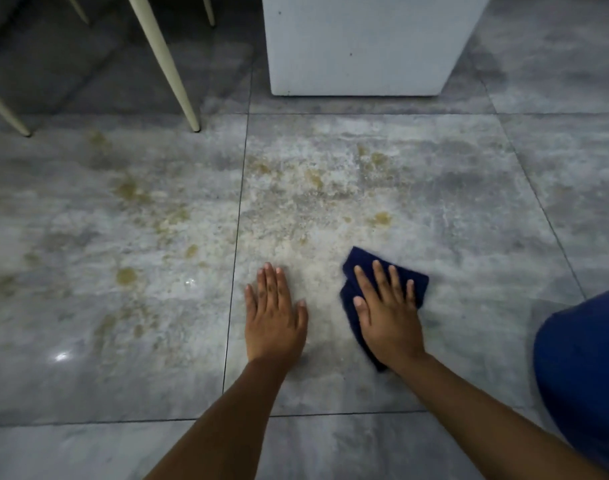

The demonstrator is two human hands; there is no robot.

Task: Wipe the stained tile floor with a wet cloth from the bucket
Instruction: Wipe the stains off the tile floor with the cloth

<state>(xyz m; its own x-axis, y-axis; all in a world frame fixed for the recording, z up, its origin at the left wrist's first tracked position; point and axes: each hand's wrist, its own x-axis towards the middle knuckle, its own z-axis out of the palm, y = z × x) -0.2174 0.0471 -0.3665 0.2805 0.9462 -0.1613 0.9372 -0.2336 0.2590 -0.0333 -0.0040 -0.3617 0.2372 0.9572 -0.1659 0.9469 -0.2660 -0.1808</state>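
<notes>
I see both grips released and flat on the glossy, grey-marbled tile floor.
The right grip, fingers straight and spread, presses a folded navy cloth, soft and blurred at the edges, lying toward 4 o'clock from centre with its long axis running roughly 6 to 12. The left grip rests bare just beside it at 9 o'clock, fingers together pointing to 12. Yellowish blotchy stains spread from 9 to 12.
</notes>
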